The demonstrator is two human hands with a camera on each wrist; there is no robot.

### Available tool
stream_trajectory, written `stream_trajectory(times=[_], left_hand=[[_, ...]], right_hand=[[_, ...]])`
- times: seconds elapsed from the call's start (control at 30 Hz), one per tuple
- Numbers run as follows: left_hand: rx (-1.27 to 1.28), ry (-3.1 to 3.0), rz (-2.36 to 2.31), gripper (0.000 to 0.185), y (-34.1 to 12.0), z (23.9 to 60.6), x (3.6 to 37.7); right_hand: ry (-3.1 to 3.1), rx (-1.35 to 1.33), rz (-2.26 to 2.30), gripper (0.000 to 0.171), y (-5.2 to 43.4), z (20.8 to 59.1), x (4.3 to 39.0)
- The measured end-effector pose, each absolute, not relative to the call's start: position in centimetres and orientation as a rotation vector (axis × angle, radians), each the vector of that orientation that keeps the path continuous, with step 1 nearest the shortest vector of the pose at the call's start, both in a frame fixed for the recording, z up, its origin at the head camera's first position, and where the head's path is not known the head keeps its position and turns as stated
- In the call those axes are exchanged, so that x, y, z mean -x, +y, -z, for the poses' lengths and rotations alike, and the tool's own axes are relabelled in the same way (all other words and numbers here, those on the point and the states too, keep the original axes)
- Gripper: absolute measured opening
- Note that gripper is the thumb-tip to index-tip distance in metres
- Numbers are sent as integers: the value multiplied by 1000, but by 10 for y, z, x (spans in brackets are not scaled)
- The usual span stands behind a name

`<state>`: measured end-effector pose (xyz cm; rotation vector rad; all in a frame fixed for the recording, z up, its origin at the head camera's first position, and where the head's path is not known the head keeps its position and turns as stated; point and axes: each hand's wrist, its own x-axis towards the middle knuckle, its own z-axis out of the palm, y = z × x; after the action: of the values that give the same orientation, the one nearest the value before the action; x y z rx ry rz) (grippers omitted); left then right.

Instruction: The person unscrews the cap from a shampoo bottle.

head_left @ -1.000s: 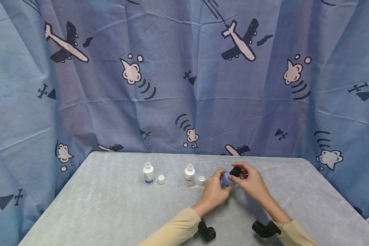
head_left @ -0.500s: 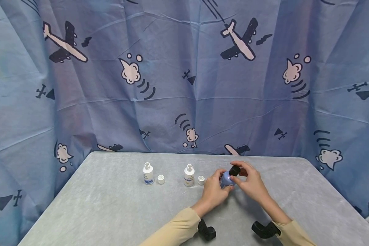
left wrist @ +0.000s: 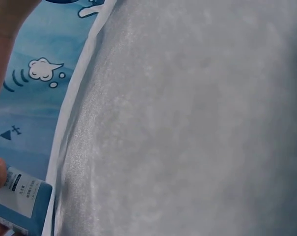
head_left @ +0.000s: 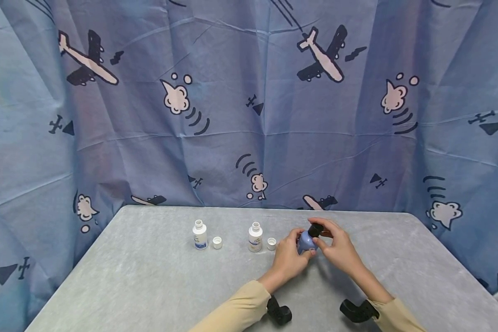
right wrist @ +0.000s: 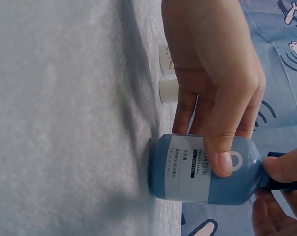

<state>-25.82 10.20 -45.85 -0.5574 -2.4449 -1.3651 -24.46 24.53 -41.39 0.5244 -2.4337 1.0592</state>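
Observation:
A blue bottle (right wrist: 231,184) with a white printed label and a black cap (head_left: 315,230) is at the right of the middle of the table. My left hand (head_left: 291,255) grips its body from the left, the thumb lying across the label in the right wrist view. My right hand (head_left: 338,244) pinches the black cap between thumb and fingers. In the left wrist view only the bottle's lower part shows, at the bottom left corner. Close to the left hand stand a white uncapped bottle (head_left: 255,237) and a small white cap (head_left: 271,243).
Farther left on the grey table (head_left: 149,276) stands another white uncapped bottle (head_left: 200,235), with a white cap (head_left: 217,242) beside it. A blue curtain (head_left: 216,101) with printed planes hangs behind the table's far edge. Black wrist mounts (head_left: 279,312) hang below the sleeves.
The black cap has shifted slightly left and the bottle leans a little less. My right hand's fingers have moved slightly left with the cap; my left hand keeps its grip.

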Motion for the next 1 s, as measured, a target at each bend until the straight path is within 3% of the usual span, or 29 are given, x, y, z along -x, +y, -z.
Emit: stream_trajectory(times=[1.0], left_hand=[[553, -2444, 1427, 52, 100, 457, 259]], right_hand=[[-2364, -544, -1089, 44, 245, 411, 246]])
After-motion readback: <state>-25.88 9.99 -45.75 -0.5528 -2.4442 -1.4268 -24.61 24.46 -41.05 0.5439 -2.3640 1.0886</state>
